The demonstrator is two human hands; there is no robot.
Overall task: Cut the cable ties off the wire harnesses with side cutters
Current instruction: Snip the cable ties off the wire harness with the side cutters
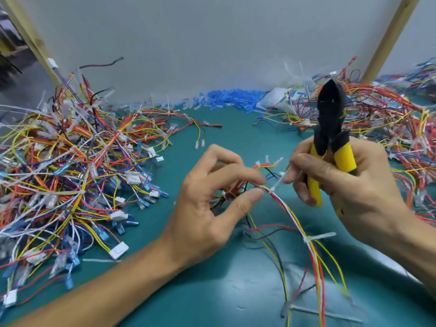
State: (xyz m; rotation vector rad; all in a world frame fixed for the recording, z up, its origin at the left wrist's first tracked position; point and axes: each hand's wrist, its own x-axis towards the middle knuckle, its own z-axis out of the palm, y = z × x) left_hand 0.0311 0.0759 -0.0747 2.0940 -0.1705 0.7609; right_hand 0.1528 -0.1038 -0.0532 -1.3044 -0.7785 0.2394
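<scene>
We see the left hand (207,208) pinching the wire harness (295,218) between thumb and index finger, its other 3 fingers loosely curled above. The right hand (349,185) is wrapped round the yellow handles of the side cutters (330,119), whose black head points upward, clear of the harness, with the blades together. Its thumb and index fingertip also nip the tail of a white cable tie (277,184), which sits on the harness just beside the left thumb. The harness runs from between the hands toward the near edge of the teal mat (224,279), carrying a second tie (318,237) midway along and a third tie (306,310) lower down. A left heap (66,161) and a right heap (389,119) of tangled harnesses flank the hands, and blue sleeves (231,97) are banked against the white backboard (212,38).
</scene>
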